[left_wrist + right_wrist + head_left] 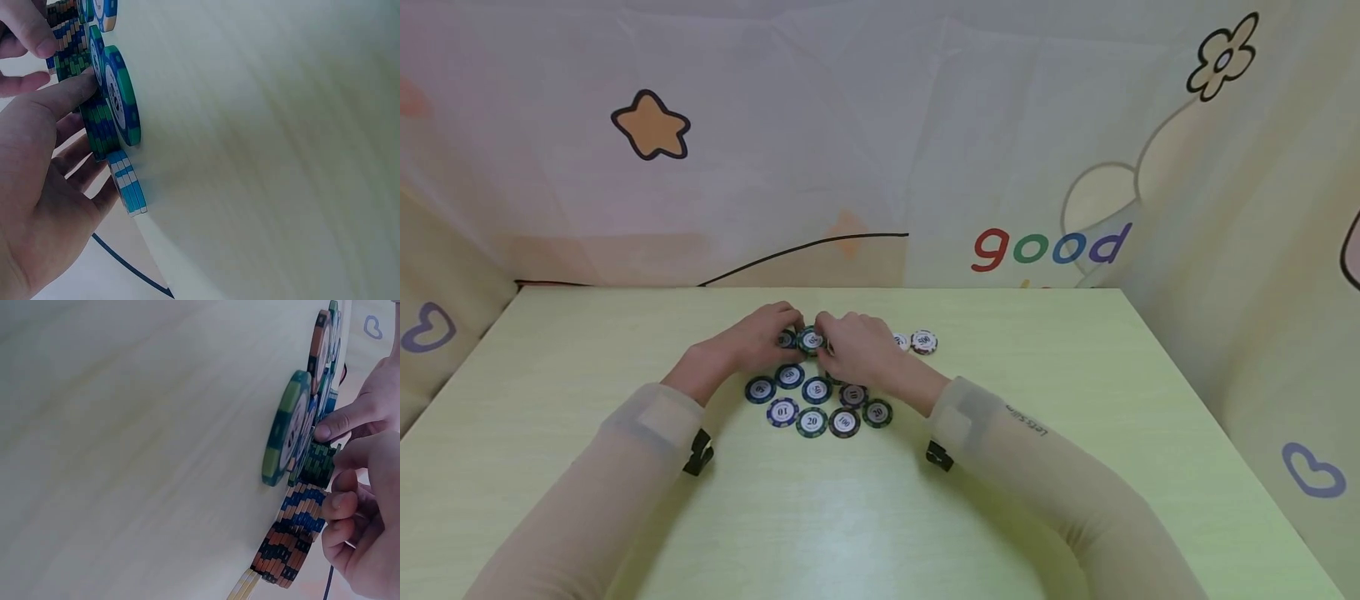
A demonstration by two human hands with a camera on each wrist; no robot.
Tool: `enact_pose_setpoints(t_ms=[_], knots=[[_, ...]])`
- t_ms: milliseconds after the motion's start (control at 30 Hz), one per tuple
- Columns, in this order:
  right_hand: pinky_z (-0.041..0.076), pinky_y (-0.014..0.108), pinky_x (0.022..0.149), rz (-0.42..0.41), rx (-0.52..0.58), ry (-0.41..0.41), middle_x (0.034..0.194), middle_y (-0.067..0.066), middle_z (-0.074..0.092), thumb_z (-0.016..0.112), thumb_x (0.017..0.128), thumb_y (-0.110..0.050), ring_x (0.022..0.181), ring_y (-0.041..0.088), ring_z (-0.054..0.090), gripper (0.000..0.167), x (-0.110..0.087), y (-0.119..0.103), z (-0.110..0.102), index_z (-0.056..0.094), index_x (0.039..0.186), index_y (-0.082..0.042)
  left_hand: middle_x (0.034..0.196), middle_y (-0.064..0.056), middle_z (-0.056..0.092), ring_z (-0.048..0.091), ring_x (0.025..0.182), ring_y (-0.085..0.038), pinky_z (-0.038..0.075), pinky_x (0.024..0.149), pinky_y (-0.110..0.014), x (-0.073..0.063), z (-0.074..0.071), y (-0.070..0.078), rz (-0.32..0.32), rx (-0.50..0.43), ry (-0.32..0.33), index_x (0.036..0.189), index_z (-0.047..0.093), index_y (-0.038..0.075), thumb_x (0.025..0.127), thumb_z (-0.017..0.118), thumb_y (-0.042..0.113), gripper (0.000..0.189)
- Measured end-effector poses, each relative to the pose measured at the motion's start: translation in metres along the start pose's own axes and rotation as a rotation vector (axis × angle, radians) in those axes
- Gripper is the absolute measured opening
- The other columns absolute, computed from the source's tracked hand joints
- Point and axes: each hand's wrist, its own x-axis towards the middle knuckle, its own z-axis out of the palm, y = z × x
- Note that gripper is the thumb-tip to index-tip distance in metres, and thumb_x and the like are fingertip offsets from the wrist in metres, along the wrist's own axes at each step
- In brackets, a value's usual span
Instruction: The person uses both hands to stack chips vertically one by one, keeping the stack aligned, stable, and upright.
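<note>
A stack of green poker chips (pixel 811 340) stands in the back row between the two hands. My left hand (pixel 762 337) holds it from the left, with its thumb (pixel 81 90) on the near side and the other fingers behind. From the right, my right hand (pixel 861 348) has its thumb and index fingertip right at the top of the same stack, its other fingers curled in. Beside it, partly hidden by the right hand, are a blue-and-orange stack (pixel 303 509) and a black-and-orange stack (pixel 281 553). A short light-blue stack (pixel 128 184) sits at the row's left end.
Several single chips lie flat in front of the stacks, among them a 20 chip (pixel 812 422), a 100 chip (pixel 845 422) and a 50 chip (pixel 877 413). White chips (pixel 924 342) end the back row on the right. A printed cloth (pixel 820 150) hangs behind the table (pixel 820 517).
</note>
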Motion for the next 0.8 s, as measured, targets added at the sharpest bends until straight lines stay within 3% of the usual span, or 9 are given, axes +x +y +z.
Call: enact_pose_setpoints(t_ms=[133, 400, 800], knots=[[0.041, 0.025, 0.048, -0.011, -0.003, 0.002, 0.073, -0.002, 0.063, 0.063, 0.101, -0.025, 0.054, 0.011, 0.053, 0.018, 0.0004, 0.0008, -0.0014, 0.068, 0.113, -0.012, 0.128, -0.019, 0.056, 0.053, 0.114, -0.034, 0.043, 0.105, -0.050, -0.0003, -0.0009, 0.0007, 0.000, 0.001, -0.003, 0.119, 0.062, -0.001, 0.094, 0.076, 0.017, 0.033], [0.044, 0.024, 0.050, -0.013, -0.017, 0.004, 0.086, 0.000, 0.071, 0.063, 0.102, -0.021, 0.057, 0.011, 0.055, 0.020, 0.0017, -0.0007, 0.0000, 0.071, 0.119, -0.013, 0.126, -0.018, 0.057, 0.053, 0.111, -0.033, 0.043, 0.104, -0.049, -0.0013, -0.0005, 0.0011, 0.003, -0.003, -0.002, 0.120, 0.062, -0.001, 0.095, 0.076, 0.017, 0.034], [0.045, 0.024, 0.051, 0.019, -0.040, 0.016, 0.090, 0.001, 0.073, 0.063, 0.103, -0.019, 0.059, 0.012, 0.056, 0.021, 0.0037, -0.0035, 0.0014, 0.071, 0.122, -0.012, 0.128, -0.018, 0.056, 0.052, 0.112, -0.033, 0.043, 0.104, -0.049, -0.0014, -0.0002, 0.0005, -0.005, -0.011, -0.004, 0.122, 0.061, 0.000, 0.095, 0.076, 0.018, 0.036]])
